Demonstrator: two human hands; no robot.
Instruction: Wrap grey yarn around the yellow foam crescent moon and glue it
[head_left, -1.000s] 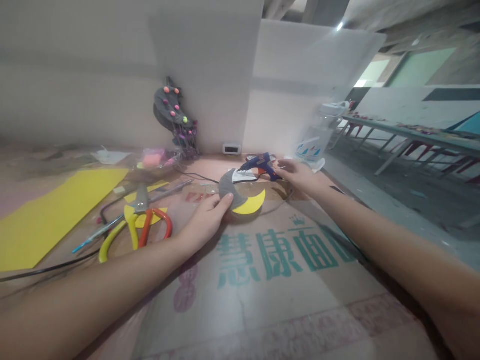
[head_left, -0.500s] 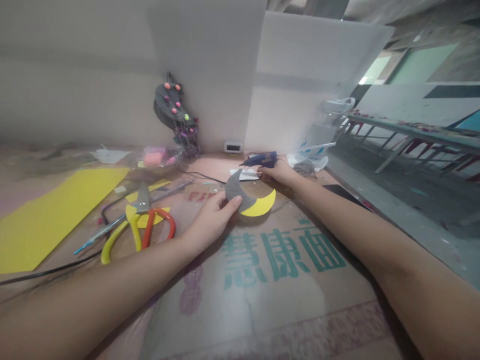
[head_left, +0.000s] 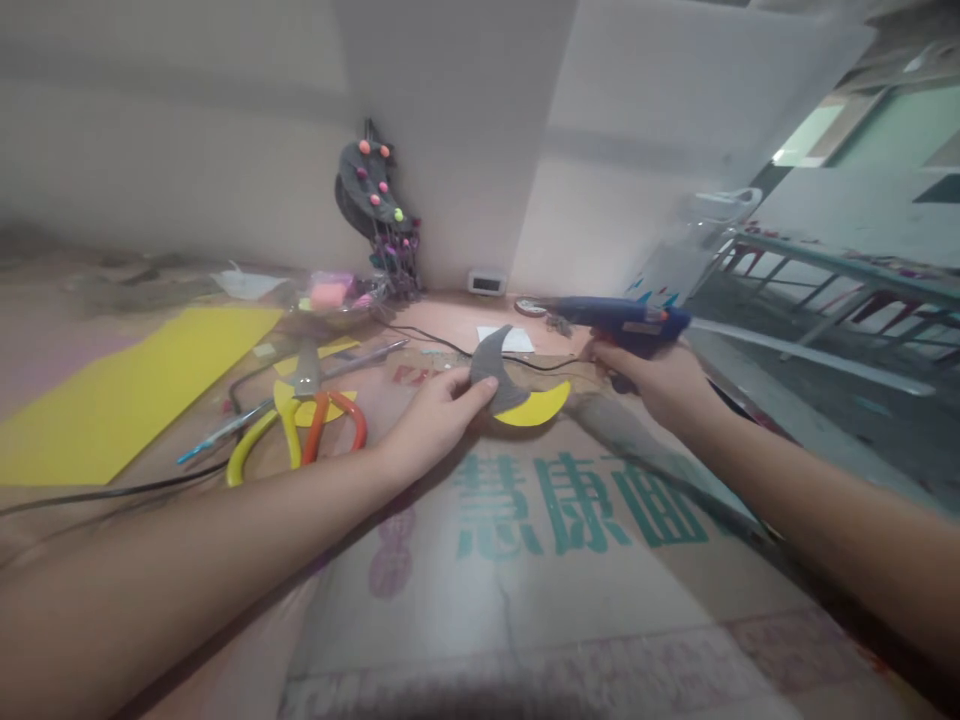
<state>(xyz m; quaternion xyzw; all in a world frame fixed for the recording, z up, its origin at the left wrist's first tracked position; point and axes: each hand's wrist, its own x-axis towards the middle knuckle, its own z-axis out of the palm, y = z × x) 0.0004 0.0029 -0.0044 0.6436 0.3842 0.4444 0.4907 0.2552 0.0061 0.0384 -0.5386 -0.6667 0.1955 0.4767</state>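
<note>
My left hand [head_left: 442, 410] pinches a crescent moon cutout [head_left: 534, 408], its upper part covered in grey and its lower tip bare yellow. To the right, my right hand [head_left: 656, 375] is wrapped round a blue glue gun [head_left: 630, 318], lifted off the table with its nozzle toward the left. A white piece of paper [head_left: 517, 340] lies behind the crescent. Left of my left hand are scissors [head_left: 304, 415] with one yellow and one orange handle, resting over yellow scraps.
A large yellow sheet [head_left: 157, 390] covers the left side. At the back hangs or stands a grey crescent ornament [head_left: 360, 190] with coloured beads, near a small white digital display [head_left: 486, 283]. Black cord [head_left: 112, 492] crosses the left. Printed cardboard [head_left: 525, 610] lies in front.
My right hand has taken hold of the glue gun and raised it, moving right. The crescent stays in my left hand. The whole view has shifted slightly.
</note>
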